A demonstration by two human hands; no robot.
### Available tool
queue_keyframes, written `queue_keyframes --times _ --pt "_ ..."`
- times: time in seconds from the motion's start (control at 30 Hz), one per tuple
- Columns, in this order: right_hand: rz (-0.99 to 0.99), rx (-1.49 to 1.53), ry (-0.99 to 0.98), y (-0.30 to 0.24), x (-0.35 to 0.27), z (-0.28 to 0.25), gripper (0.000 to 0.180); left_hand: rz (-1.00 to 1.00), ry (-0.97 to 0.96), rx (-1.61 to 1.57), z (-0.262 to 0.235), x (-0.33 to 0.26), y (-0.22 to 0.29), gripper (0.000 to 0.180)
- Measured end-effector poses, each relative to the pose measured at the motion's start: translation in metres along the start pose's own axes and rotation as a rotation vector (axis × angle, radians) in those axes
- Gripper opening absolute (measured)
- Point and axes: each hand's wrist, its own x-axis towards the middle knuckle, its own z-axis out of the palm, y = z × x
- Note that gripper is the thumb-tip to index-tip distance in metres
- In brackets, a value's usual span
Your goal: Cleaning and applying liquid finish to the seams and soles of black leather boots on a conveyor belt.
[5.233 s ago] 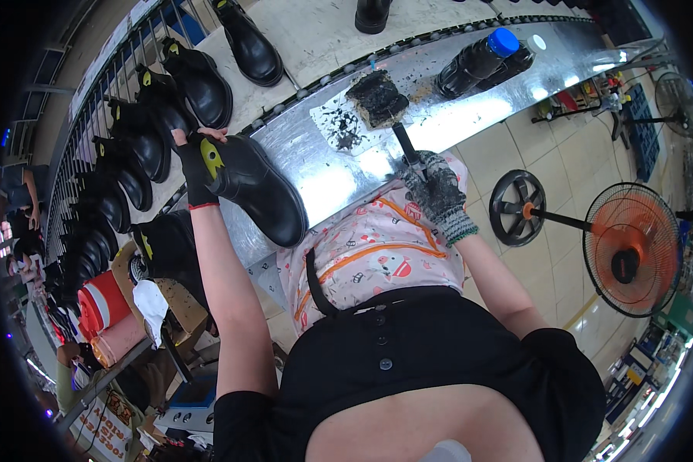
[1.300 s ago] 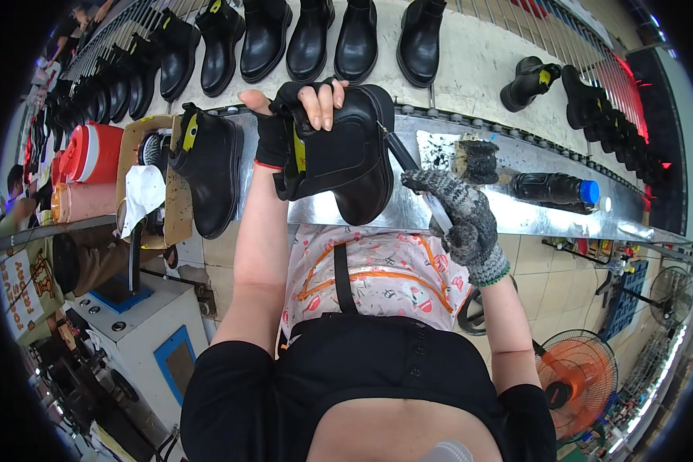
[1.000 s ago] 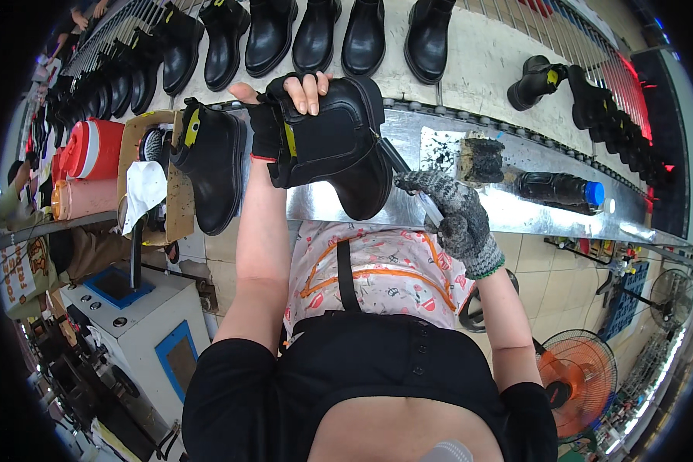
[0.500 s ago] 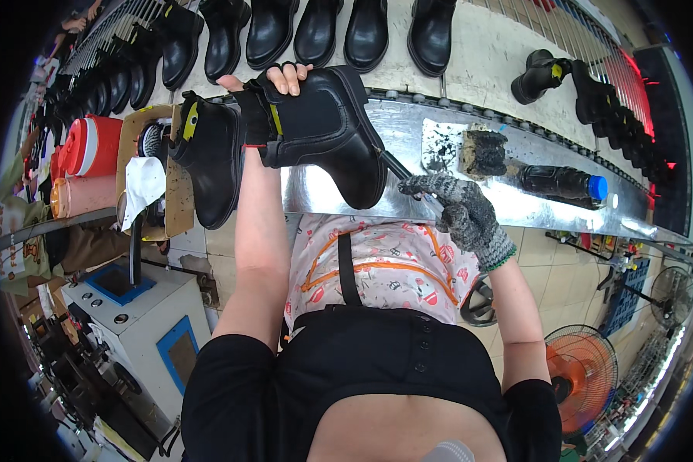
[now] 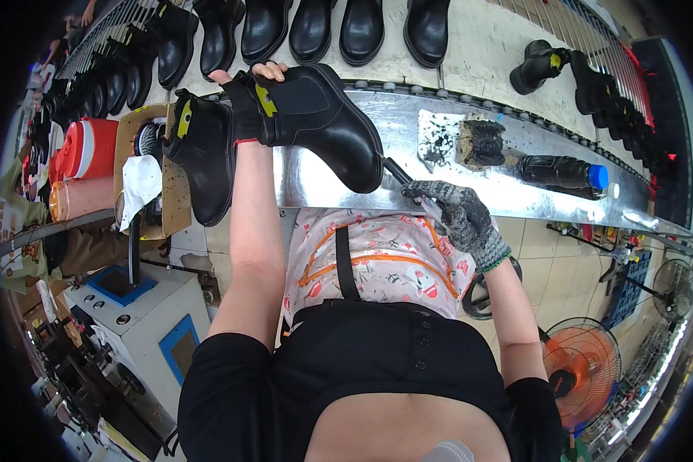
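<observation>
A black ankle boot with a yellow pull tab hangs over the metal bench, toe slanting down to the right. My left hand, in a black wrist cover with a red edge, is closed on its shaft; the boot hides part of the palm. In a grey knitted glove, my right hand grips a dark pen-like tool. The tool's thin tip is at the sole edge near the boot's toe. A second black boot stands left of my left wrist.
Several black boots line the pale conveyor beyond the metal bench. On the bench are a stained sponge block and a dark bottle with a blue cap. At left stand a cardboard box and a red jug.
The held boot has turned, its heel shifting left and its toe swinging slightly up and to the right. My right hand stays nearly in place, the tool's tip still at the sole edge.
</observation>
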Motion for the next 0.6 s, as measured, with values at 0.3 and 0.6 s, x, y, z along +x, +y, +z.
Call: queue_keyframes --times 0.3,0.6 --pt "0.186 0.134 -0.011 0.018 -0.012 0.007 0.029 0.042 0.391 0.099 0.008 0.005 0.001 0.096" --pt "0.188 0.448 0.049 0.04 -0.023 0.02 0.044 0.039 0.403 0.299 -0.001 0.012 -0.001 0.098"
